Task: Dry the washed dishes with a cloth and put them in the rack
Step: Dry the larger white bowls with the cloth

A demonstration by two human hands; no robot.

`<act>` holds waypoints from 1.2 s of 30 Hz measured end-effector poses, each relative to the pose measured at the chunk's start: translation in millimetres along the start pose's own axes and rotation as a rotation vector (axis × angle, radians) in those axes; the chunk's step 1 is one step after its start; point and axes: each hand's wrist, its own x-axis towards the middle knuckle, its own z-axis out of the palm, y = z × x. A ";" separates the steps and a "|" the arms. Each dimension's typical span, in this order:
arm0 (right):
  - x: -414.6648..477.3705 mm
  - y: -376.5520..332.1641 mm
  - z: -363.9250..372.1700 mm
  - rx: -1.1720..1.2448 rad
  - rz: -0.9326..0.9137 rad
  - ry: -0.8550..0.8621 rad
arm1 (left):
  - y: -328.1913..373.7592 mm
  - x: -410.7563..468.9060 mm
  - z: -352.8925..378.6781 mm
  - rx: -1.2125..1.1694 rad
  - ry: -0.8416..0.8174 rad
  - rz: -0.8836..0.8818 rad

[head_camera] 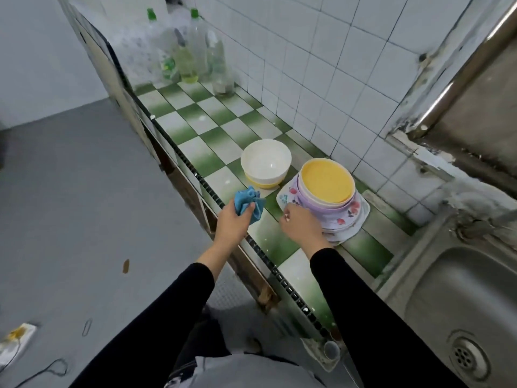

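Progress is judged early: no rack in view, and no dish is seen being wiped. The left hand point(233, 222) grips a bunched blue cloth point(247, 201), soft and crumpled, over the front edge of the desk point(212, 121), which is glossy green-and-white checked tile. Beyond it, 1 round white bowl point(265, 161) sits nested in a yellow one; both look like smooth plastic. The right hand point(300, 225) lies against the near side of the dish stack point(335, 211) — whether it grips cannot be told. The stack runs yellow on top, lilac floral pieces, then a white squarish plate beneath. Far right is a dull steel sink point(461, 303).
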 end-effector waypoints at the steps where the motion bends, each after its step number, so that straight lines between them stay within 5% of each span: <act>1: 8.9 -1.1 2.2 -0.004 0.010 -0.003 | -0.5 10.3 0.4 -0.003 -0.010 -0.006; 11: 105.3 -37.3 26.2 0.395 0.341 0.051 | 5.9 141.9 -16.1 -0.054 -0.179 0.041; 18: 146.6 -78.8 32.9 0.546 0.528 0.291 | 12.7 220.6 -33.2 -0.158 -0.270 0.037; 26: 180.9 -95.2 40.3 0.406 0.616 0.388 | 22.6 281.0 -49.4 -0.274 -0.317 0.080; 36: 204.5 -119.7 46.4 0.251 0.731 0.179 | 21.5 315.3 -32.5 -0.188 -0.343 0.089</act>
